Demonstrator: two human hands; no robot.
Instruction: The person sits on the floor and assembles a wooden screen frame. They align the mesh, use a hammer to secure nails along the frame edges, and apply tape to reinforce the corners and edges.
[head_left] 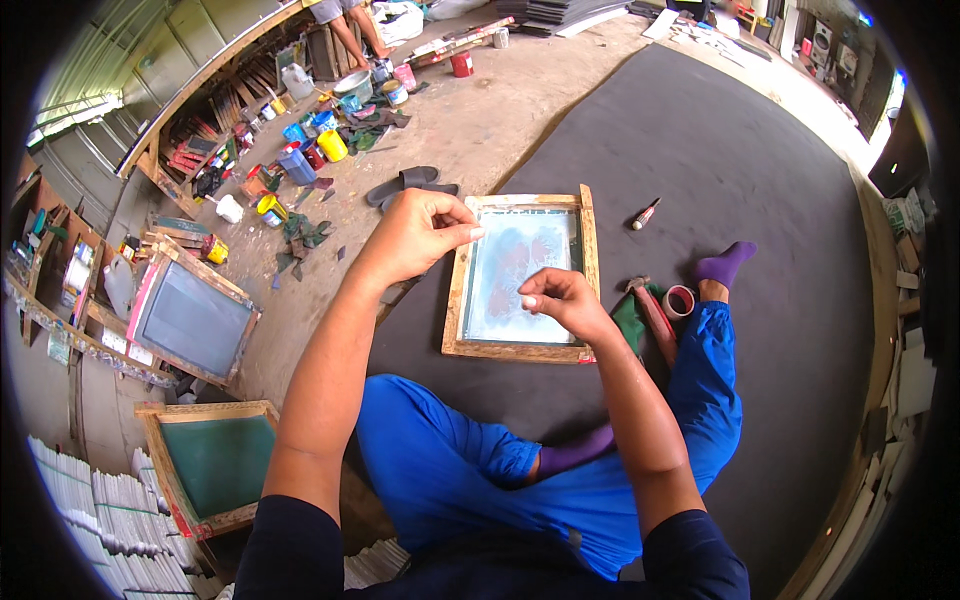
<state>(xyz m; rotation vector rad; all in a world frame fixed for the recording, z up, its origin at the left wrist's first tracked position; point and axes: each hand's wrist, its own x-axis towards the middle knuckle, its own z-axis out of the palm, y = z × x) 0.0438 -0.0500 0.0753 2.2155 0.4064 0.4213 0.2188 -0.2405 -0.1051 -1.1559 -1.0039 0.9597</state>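
A wooden-framed printing screen [452,300] with pale bluish mesh lies on the dark mat between my legs and hands. My left hand [425,235] is over its upper left corner, thumb and fingertips pinched together. Lower and to the right, my right hand [565,303] hovers over the mesh with its fingers also pinched. Whatever either pinch holds, if anything, is too small to make out. Right of the frame lie a hammer [655,318] with a reddish handle, a roll of tape [679,302] and a green cloth [628,322]. A small bottle [646,214] lies farther off.
Dark sheet matting [780,400] stretches under me to the right. Two more framed screens, one grey [195,318] and one green [218,465], are at the left near stacked white sheets [120,510]. Slippers [405,186], paint cans [331,146] and another person's legs [345,35] are beyond.
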